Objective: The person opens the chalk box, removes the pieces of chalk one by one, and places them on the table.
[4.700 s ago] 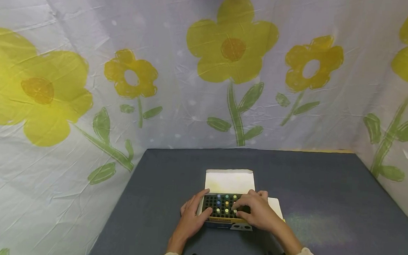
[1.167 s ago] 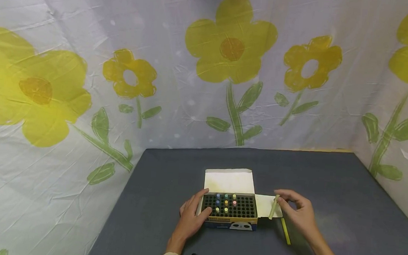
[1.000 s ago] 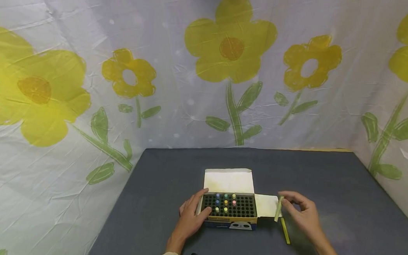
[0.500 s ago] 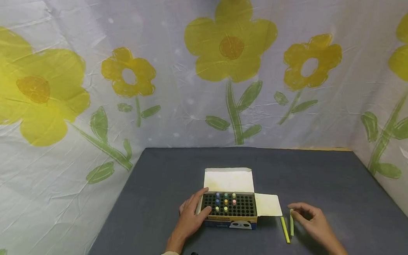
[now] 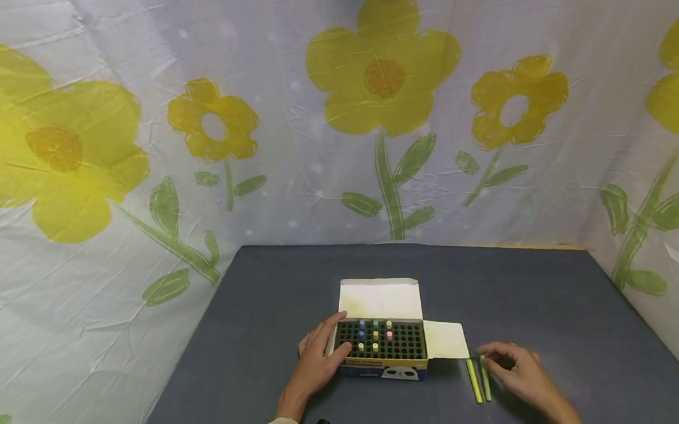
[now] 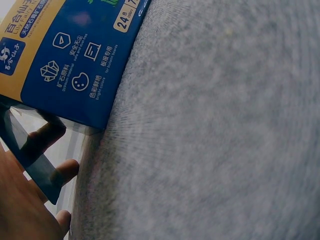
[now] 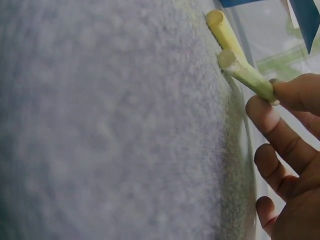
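Note:
An open chalk box (image 5: 359, 371) with a black holed tray stands mid-table; several chalks poke up from its holes. My left hand (image 5: 317, 365) holds the box's left end, thumb over the front edge. In the left wrist view, its fingers (image 6: 67, 170) lie behind a dark blue flap (image 6: 35, 170). To the right of the box, my right hand (image 5: 522, 377) pinches the end of a pale green chalk (image 5: 486, 383) between thumb and index finger. Beside that chalk, a yellow chalk (image 5: 474, 381) lies on the table.
The box's white lid (image 5: 378, 297) is folded back, and its white side flap (image 5: 446, 340) spreads rightward. A dark cloth covers the table (image 5: 288, 293). Behind it hangs a white sheet (image 5: 295, 170) with painted yellow flowers.
My right hand has pulled the pale green chalk out of the tray, carried it right and lowered it to the table beside the yellow one. My left hand has stayed at the box.

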Tool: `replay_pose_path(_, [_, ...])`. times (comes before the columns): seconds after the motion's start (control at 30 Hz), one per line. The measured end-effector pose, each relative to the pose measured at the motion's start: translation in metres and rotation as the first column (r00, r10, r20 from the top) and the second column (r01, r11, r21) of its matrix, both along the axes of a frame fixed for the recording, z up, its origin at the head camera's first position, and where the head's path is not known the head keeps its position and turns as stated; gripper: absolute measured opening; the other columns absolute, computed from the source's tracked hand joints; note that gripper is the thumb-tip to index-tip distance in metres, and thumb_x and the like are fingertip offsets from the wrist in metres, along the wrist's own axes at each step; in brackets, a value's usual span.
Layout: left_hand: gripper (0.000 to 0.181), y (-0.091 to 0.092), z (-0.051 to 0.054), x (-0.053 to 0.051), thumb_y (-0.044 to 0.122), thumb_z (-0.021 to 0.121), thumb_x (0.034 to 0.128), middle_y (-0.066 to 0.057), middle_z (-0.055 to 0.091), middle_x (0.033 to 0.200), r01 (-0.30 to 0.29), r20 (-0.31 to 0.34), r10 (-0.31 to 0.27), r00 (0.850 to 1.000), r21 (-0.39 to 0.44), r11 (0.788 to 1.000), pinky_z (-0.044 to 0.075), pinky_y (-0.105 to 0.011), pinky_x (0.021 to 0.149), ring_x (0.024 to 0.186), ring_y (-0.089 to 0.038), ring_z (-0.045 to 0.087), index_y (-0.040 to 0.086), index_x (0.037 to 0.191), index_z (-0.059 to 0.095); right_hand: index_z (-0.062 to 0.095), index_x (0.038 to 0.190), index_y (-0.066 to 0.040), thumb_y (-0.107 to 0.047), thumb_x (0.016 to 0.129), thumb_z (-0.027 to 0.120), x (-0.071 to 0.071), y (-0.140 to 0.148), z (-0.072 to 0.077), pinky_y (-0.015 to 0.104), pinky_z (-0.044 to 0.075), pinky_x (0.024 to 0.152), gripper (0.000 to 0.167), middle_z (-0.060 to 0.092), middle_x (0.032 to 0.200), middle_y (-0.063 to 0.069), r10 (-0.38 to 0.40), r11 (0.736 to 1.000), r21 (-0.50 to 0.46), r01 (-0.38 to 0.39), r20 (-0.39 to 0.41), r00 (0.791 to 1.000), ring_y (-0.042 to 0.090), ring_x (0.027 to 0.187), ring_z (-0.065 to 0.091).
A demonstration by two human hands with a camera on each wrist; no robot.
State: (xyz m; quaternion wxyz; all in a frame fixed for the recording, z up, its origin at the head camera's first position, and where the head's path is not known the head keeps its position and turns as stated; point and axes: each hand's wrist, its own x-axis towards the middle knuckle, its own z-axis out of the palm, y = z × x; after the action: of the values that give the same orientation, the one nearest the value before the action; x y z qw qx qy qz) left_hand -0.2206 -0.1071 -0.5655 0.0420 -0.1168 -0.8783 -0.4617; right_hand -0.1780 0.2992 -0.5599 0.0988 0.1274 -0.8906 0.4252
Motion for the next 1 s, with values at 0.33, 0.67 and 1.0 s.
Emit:
replay_pose_path(0.33, [0.06,-0.0006,0.0006,0.0007,0.039,0.064,0.0955,0.002,0.047,0.158,0.012,-0.022,-0.012,1.0,0.009,1.0,0.011,-0.067,0.116,0.148,-0.032,0.04,0.042,0.152,0.043,0.077,0.098,-0.025,-0.015,0.091,0.075,-0.0029,-0.0028,0.0059,0.041,0.019,0.077,0.013,0.067,0.079,-0.022,0.002,0.987,0.158,-0.003,0.005,1.0,-0.003,0.074,0.047])
replay_pose_path(0.67, [0.06,-0.001,0.0001,0.0005,0.04,0.064,0.0956,0.001,0.046,0.159,0.02,-0.022,-0.02,1.0,0.006,1.0,0.011,-0.068,0.116,0.148,-0.033,0.04,0.042,0.152,0.043,0.078,0.096,-0.023,-0.011,0.086,0.078,-0.0043,-0.0064,0.0061,0.037,0.016,0.074,0.016,0.072,0.084,-0.016,0.033,0.964,0.266,-0.004,-0.105,0.994,-0.005,0.071,0.041])
replay_pose_path(1.0, [0.06,-0.001,-0.0007,0.0004,0.038,0.064,0.0955,0.002,0.047,0.158,0.019,-0.019,-0.018,1.0,0.007,1.0,0.01,-0.068,0.116,0.148,-0.032,0.04,0.042,0.152,0.043,0.078,0.099,-0.026,-0.014,0.086,0.079,-0.0048,-0.008,0.0069,0.036,0.017,0.072,0.017,0.073,0.09,-0.015,0.004,0.947,0.321,0.01,-0.045,0.999,-0.004,0.071,0.04])
